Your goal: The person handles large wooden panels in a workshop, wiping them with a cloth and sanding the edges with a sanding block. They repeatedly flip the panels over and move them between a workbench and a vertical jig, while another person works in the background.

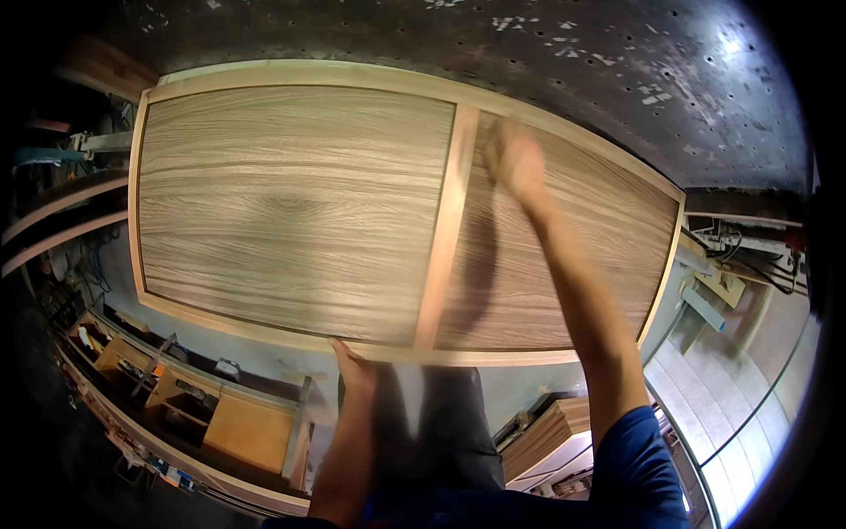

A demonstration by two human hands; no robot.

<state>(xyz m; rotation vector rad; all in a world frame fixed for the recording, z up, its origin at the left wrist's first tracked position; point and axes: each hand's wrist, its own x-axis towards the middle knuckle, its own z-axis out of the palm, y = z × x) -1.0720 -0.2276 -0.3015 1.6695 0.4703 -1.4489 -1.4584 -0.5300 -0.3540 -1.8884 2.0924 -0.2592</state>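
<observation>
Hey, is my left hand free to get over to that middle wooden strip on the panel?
Probably yes. The left hand rests on the near edge of the wood panel, close to the lower end of the middle strip; nothing lies between. The right hand is farther up.

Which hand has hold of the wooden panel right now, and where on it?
The left hand grips the near frame edge of the wooden panel, below the centre rail. The right hand lies on the panel face beside that rail, blurred; no grip shows there.
</observation>
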